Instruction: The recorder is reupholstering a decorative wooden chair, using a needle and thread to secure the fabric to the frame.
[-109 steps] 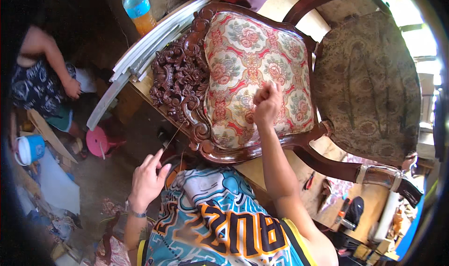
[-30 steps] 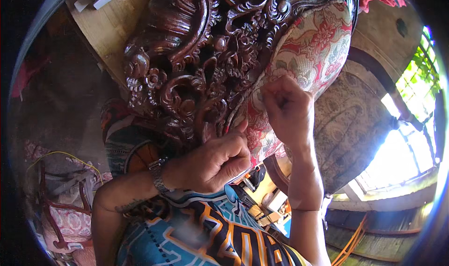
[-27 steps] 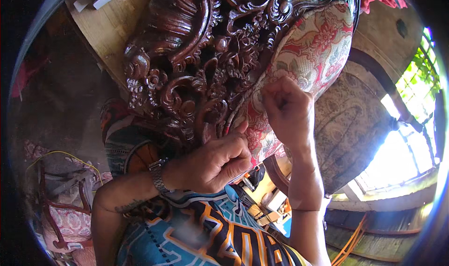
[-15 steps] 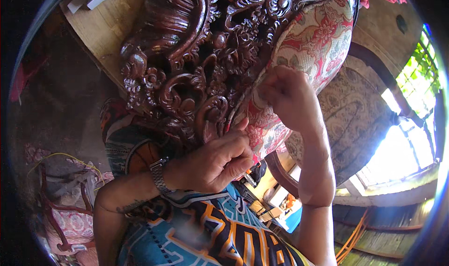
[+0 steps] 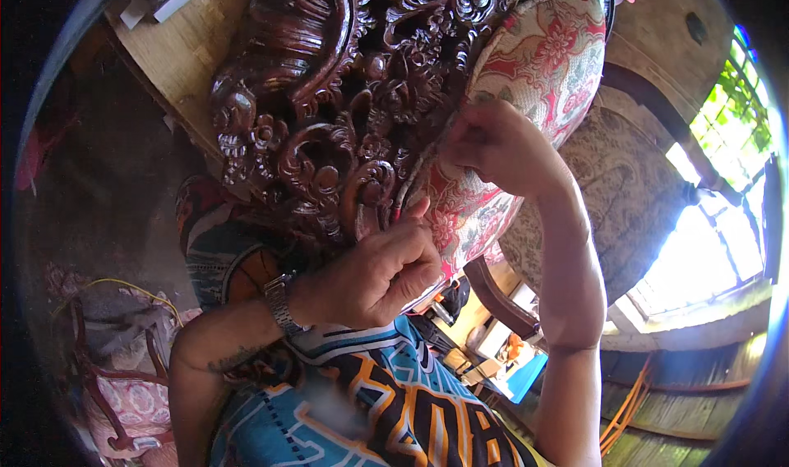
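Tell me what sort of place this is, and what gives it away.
Probably a furniture or upholstery workshop: a carved dark-wood frame edges floral padding, another wood-framed piece with pink patterned fabric stands at lower left, and a bare wooden board shows at upper left.

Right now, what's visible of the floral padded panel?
The floral padded panel bulges, slanting up rightward: cream, woven looking, patterned red and greyish green. Corded trim follows its left edge beside glossy dark carved wood. The left hand is at its lower edge; the right hand hides part higher up, contact unclear.
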The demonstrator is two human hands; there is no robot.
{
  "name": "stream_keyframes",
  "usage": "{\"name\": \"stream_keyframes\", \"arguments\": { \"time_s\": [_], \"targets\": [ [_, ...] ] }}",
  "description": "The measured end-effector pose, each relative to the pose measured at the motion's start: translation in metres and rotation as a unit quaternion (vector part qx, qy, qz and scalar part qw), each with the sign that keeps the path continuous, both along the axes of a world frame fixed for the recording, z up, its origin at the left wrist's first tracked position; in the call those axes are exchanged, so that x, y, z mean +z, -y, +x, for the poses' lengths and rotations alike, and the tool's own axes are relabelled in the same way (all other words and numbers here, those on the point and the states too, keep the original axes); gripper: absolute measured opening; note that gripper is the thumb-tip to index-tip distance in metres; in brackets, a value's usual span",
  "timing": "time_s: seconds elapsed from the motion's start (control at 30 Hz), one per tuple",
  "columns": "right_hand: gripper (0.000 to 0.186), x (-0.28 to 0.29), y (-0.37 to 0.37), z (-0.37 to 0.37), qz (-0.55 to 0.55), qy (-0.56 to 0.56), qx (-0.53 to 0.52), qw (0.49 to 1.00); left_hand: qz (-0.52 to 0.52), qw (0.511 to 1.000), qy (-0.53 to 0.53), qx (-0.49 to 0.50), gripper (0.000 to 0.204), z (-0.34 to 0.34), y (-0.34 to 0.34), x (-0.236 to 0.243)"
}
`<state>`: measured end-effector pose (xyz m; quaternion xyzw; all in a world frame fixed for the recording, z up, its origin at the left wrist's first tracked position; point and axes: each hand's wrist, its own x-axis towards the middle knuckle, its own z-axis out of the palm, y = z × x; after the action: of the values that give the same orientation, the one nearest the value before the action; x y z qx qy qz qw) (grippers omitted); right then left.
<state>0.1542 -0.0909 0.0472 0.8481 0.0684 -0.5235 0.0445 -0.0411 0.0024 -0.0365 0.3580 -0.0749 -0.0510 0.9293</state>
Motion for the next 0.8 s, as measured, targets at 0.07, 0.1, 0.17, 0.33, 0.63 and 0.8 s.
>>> {"name": "stream_keyframes", "arguments": {
  "time_s": [0.07, 0.1, 0.17, 0.33, 0.63, 0.8],
  "targets": [
    [0.017, 0.002, 0.001, -0.003, -0.002, 0.016, 0.002, 1.000, -0.008, 1.000, -0.012, -0.017, 0.007, -0.001, -0.001, -0.001],
    [0.017, 0.003, 0.002, -0.006, -0.004, 0.030, 0.004, 1.000, -0.010, 1.000, -0.003, -0.019, 0.007, -0.001, -0.002, 0.000],
    [0.019, 0.010, 0.006, -0.018, 0.049, 0.050, -0.080, 0.994, -0.057, 0.997, -0.057, -0.012, 0.007, -0.003, -0.008, 0.001],
    [0.022, 0.013, 0.018, -0.050, 0.148, 0.179, -0.114, 0.966, 0.177, 0.977, -0.069, 0.095, 0.009, -0.020, -0.048, 0.013],
    [0.018, -0.010, 0.022, -0.050, 0.170, 0.327, 0.092, 0.925, 0.123, 0.955, -0.161, -0.218, 0.017, -0.088, -0.176, 0.081],
    [0.018, -0.011, 0.010, -0.048, 0.079, 0.275, 0.079, 0.955, 0.025, 0.980, 0.063, -0.186, 0.014, -0.092, -0.238, 0.117]
  ]
}}
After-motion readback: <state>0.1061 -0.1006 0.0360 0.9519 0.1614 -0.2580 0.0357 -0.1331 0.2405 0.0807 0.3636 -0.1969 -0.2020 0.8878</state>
